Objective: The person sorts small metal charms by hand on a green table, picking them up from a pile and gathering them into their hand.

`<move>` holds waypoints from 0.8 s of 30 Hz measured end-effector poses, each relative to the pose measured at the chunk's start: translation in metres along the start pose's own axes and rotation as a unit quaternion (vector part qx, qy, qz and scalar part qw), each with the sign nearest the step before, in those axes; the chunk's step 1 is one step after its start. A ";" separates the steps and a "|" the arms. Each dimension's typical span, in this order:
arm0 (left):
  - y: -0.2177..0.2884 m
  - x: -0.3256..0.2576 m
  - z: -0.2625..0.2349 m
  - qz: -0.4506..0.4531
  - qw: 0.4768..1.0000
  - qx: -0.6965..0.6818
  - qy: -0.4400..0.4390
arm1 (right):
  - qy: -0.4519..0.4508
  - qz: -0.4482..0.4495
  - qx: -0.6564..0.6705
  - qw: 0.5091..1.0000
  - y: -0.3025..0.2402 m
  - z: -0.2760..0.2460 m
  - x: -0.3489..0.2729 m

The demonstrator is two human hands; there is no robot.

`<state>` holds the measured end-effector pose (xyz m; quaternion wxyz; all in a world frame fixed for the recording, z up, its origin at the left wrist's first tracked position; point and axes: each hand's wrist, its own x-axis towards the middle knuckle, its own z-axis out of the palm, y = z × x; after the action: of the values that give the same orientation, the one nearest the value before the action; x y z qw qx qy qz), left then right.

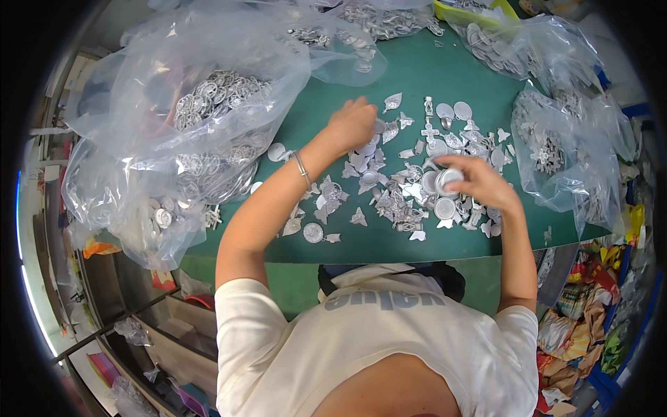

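Observation:
Flat silver-grey metal pieces lie scattered in loose heaps on a green tabletop; some are round, others shaped like leaves, crosses or small figures. My right hand, at the right of the heap, pinches round metal discs between thumb and fingers. Below them, another round disc rests on the pile. Farther left, my left hand is closed, its fingers curled down at the far left edge of the heap. Its fingertips are mostly hidden, so what they grip cannot be made out.
Large clear plastic bags full of metal pieces cover the table's left side. More bags stand at the right, and a yellow-green tray sits at the far edge. Crumpled packaging fills the lower right; cardboard boxes are at lower left.

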<state>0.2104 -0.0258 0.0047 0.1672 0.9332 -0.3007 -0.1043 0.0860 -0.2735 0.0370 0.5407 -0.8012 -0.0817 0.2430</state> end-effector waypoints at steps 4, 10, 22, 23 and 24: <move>0.006 0.008 -0.006 -0.032 0.995 0.017 -0.092 | 0.055 -0.117 -0.311 0.941 0.003 0.025 -0.002; -0.016 0.007 0.011 0.045 0.998 -0.033 -0.027 | 0.065 -0.047 -0.263 0.961 -0.018 0.028 -0.009; -0.011 0.012 -0.002 0.020 0.990 0.043 -0.134 | 0.100 0.059 0.410 0.905 0.033 0.018 -0.050; -0.012 0.010 0.000 0.031 0.990 0.051 -0.132 | 0.104 0.074 0.348 0.929 0.040 0.018 -0.053; -0.014 0.010 0.002 0.042 0.989 0.060 -0.129 | 0.147 0.153 0.188 0.959 0.018 0.023 -0.052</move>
<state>0.2249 -0.0213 -0.0029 0.0753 0.9070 -0.3639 -0.1982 0.0276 -0.2823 0.0301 0.6443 -0.7147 0.1694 0.2132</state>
